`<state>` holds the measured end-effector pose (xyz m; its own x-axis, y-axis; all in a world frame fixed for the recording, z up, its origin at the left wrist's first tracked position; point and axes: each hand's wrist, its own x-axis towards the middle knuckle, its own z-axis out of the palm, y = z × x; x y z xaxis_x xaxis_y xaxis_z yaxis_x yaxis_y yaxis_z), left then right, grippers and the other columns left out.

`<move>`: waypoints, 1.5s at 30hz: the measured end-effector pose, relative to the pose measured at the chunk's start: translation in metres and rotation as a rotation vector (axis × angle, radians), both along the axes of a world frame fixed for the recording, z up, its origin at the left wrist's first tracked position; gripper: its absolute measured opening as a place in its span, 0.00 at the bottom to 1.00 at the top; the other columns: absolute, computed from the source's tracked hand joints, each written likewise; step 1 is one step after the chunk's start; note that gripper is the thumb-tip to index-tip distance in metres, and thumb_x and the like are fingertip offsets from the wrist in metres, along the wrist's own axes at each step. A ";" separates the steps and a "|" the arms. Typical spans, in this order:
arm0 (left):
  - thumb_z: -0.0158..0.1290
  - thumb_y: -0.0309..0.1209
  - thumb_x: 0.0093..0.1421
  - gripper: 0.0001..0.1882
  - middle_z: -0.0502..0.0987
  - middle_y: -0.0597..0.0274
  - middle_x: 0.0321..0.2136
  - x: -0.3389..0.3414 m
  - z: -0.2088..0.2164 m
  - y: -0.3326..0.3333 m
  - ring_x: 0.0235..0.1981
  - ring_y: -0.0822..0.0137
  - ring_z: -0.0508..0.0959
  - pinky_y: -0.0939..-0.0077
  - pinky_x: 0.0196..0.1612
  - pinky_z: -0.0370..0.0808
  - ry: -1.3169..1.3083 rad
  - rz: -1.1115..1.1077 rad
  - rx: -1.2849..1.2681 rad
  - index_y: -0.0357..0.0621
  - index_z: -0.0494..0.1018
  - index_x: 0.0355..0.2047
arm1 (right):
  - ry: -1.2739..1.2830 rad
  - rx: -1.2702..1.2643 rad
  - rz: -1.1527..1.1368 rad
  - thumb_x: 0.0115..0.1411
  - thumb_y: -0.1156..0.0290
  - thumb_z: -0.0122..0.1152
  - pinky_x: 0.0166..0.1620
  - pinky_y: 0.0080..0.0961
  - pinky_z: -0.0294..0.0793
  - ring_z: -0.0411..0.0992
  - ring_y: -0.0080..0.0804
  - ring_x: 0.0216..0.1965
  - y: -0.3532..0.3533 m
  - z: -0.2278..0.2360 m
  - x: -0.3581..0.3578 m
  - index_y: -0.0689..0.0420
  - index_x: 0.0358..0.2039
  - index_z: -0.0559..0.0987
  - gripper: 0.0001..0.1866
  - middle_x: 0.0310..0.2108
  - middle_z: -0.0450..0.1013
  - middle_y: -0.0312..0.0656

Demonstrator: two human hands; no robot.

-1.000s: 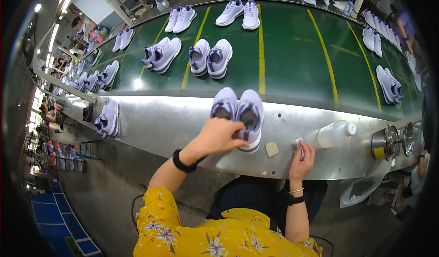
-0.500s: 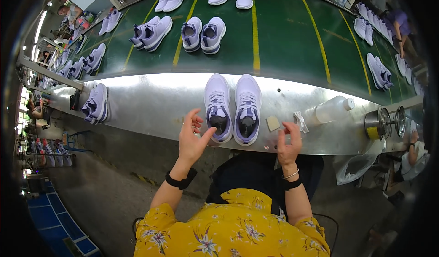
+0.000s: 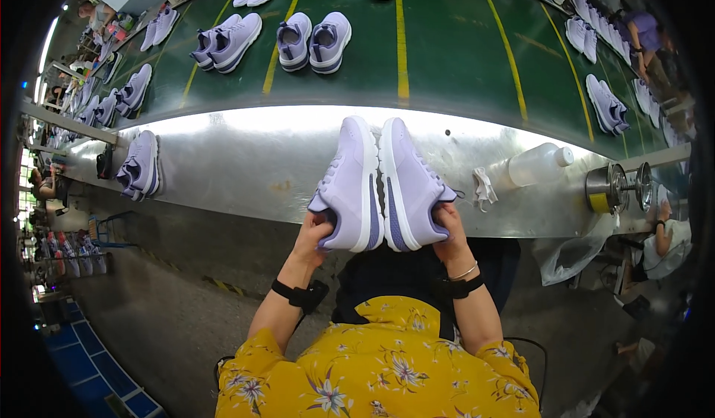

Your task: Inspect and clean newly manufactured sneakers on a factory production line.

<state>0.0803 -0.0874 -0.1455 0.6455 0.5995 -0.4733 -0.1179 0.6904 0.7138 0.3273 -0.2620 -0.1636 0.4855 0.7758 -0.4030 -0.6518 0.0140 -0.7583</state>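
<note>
Two lavender sneakers with white soles are tipped outward, their soles side by side and toes pointing away from me. My left hand (image 3: 311, 238) grips the left sneaker (image 3: 348, 187) at its heel opening, fingers partly hidden inside. On the other side, my right hand (image 3: 450, 233) holds the right sneaker (image 3: 409, 183) by its heel collar in the same way. Both shoes are over the near part of the metal table (image 3: 238, 172). Their inner sides, with purple heel panels, face up toward me.
Beyond the table runs a green conveyor belt (image 3: 454, 61) with yellow lines and pairs of sneakers (image 3: 315, 42). On the table, a lone pair (image 3: 138, 166) stands left; a crumpled white strip (image 3: 483, 189), plastic bottle (image 3: 540, 166) and metal canister (image 3: 605, 188) are right. A clear bag (image 3: 570, 258) hangs off the edge.
Both hands, apart from the shoes before, now hold one sneaker each by the heel. The shoes have turned from upright onto their outer sides, soles together. The view has shifted slightly.
</note>
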 end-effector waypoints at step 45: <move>0.49 0.16 0.47 0.49 0.68 0.57 0.63 0.030 0.015 -0.039 0.65 0.62 0.66 0.67 0.69 0.61 0.003 -0.199 0.167 0.44 0.52 0.73 | 0.175 0.477 -0.114 0.68 0.64 0.55 0.72 0.38 0.58 0.62 0.39 0.68 -0.043 -0.014 0.032 0.55 0.72 0.57 0.35 0.68 0.61 0.46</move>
